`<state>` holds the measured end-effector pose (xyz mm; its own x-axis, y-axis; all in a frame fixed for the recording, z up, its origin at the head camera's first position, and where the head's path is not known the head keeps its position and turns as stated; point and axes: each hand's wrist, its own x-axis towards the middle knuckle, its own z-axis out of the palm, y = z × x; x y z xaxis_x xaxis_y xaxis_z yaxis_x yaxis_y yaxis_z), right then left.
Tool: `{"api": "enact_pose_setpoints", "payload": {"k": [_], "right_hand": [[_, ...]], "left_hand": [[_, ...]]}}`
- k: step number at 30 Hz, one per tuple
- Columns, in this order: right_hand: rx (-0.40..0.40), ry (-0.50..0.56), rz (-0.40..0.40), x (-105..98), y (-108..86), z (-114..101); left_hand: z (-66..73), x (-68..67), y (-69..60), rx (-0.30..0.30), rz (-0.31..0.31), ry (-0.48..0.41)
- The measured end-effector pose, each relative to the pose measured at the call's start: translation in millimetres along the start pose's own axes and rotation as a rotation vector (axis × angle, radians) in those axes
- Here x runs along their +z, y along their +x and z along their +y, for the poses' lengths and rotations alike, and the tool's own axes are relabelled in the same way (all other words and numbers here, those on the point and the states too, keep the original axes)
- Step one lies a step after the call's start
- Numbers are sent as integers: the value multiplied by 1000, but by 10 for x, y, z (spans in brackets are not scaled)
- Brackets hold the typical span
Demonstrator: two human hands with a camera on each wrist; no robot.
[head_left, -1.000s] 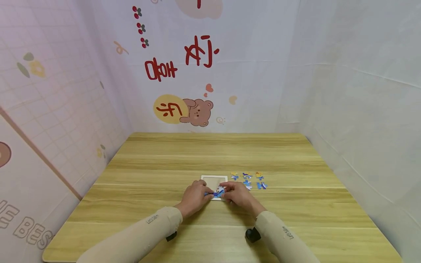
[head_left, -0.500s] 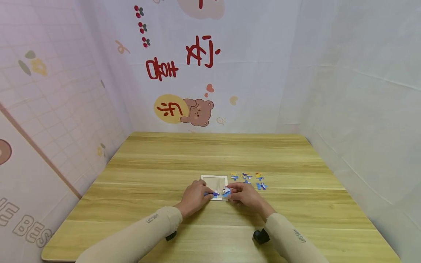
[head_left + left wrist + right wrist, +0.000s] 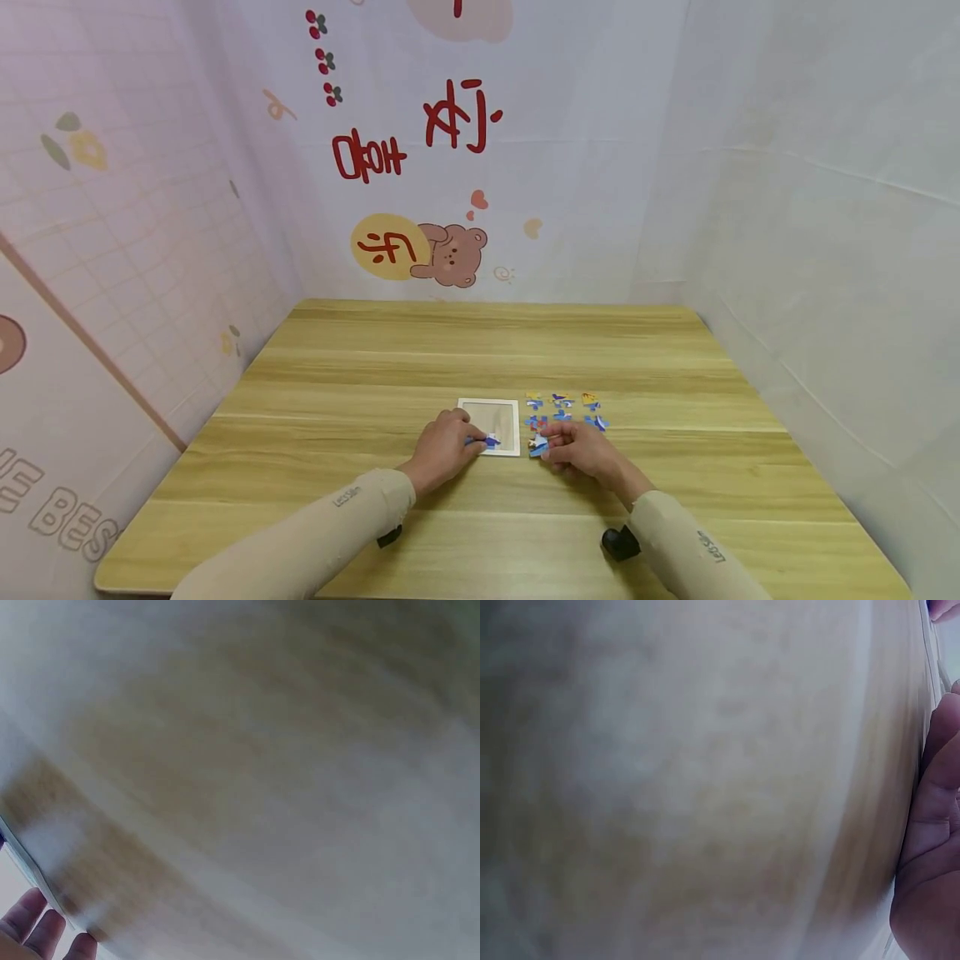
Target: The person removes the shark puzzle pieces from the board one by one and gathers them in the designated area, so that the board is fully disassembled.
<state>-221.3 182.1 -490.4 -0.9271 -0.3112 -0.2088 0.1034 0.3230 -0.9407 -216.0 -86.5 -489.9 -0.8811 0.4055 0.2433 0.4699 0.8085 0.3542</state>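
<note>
A white puzzle frame (image 3: 518, 429) lies on the wooden table. My left hand (image 3: 442, 447) rests over its lower left corner, thumb and forefinger holding a blue-and-white jigsaw piece (image 3: 492, 442) inside it. Blue also shows between these fingers, and the hand covers part of that corner. Just right of the frame, my right hand (image 3: 585, 452) pinches another blue-and-white jigsaw piece (image 3: 537, 447), low over the table. Fingers of the left hand (image 3: 46, 930) show in the left wrist view. The right wrist view catches the right hand (image 3: 934, 832) without its piece.
Several loose jigsaw pieces (image 3: 562, 401) lie in rows to the right of the frame, just beyond my right hand. The wooden table (image 3: 360, 358) meets a printed cloth wall (image 3: 570, 250) at the back and sides.
My right hand has carried a jigsaw piece rightward, out of the frame to the table beside it. More of the frame's bare bottom shows. My left hand has stayed at its corner.
</note>
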Motion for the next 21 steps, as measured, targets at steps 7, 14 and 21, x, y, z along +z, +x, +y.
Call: {"api": "enact_pose_setpoints", "payload": {"k": [7, 14, 21], "right_hand": [[11, -5, 11, -2, -18, -13], [-10, -40, 14, 9, -21, -30], [-4, -86, 28, 23, -24, -39]], "left_hand": [[-3, -1, -3, 8, 3, -3], [4, -8, -2, 5, 1, -7], [8, -7, -6, -2, -4, -3]]}}
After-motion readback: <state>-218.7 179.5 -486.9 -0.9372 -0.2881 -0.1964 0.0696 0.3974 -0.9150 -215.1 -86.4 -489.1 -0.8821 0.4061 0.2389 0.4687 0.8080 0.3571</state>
